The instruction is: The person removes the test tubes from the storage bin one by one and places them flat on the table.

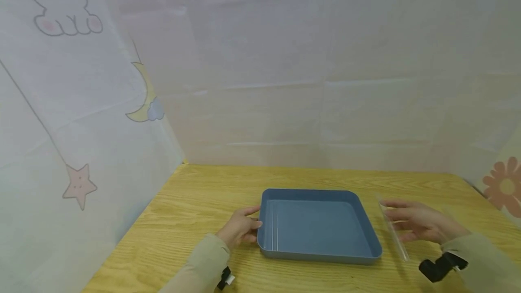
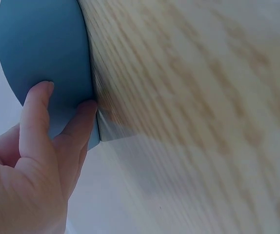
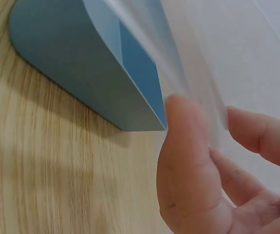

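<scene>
A shallow blue rectangular tray (image 1: pixel 317 257) lies flat on the wooden table, its inside bare apart from parallel ridges near the left end. My left hand (image 1: pixel 241 227) is at the tray's left side; in the left wrist view its fingertips (image 2: pixel 45 87) press against the outer wall, just above the tabletop. To the right of the tray, my right hand (image 1: pixel 423 221) pinches a clear plastic lid (image 1: pixel 395 234) by its edge. The lid stands steeply tilted, seen almost edge-on from the head. In the right wrist view the thumb (image 3: pixel 186 146) is on one face and fingers are on the other.
The yellowish wood-grain table (image 1: pixel 195 220) reaches back to a pale hanging cloth (image 1: pixel 260 80). More printed cloth (image 1: pixel 53 103) closes off the left side, and a flower print (image 1: pixel 506 186) shows at the right. A black strap mount (image 1: pixel 441 266) is on the right wrist.
</scene>
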The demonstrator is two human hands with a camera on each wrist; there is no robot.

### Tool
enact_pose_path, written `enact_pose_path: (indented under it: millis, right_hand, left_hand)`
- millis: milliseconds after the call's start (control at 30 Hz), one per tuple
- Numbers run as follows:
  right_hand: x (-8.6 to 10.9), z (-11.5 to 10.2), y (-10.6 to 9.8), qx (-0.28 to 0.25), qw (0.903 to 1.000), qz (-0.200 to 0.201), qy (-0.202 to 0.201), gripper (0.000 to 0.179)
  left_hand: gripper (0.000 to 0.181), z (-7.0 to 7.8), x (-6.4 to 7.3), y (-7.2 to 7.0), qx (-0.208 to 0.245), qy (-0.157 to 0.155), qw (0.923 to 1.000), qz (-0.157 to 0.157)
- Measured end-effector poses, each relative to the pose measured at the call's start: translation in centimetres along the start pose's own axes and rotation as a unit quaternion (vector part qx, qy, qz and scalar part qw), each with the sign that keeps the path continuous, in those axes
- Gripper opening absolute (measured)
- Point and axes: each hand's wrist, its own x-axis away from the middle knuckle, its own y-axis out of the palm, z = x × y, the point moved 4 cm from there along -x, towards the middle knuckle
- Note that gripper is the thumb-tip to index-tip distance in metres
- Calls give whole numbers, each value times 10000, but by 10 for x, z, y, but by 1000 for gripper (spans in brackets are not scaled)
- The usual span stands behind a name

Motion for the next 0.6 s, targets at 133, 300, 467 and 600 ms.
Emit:
enact_pose_path:
  millis: [133, 300, 467, 600]
  right_hand:
    - [2, 2, -4, 98, 9999, 73, 63, 40]
    - [4, 8, -9, 275, 9992, 181, 210, 49]
    - [7, 12, -15, 175, 9993, 181, 269, 39]
    - [9, 14, -19, 318, 9984, 281, 377, 57]
  left_hand:
    - [56, 0, -1, 1, -7, 20, 10000, 7]
    - [57, 0, 0, 1, 27, -9, 10000, 11]
    - [56, 0, 0, 0, 18, -3, 10000, 9]
    - [56, -1, 0, 0, -6, 15, 10000, 2]
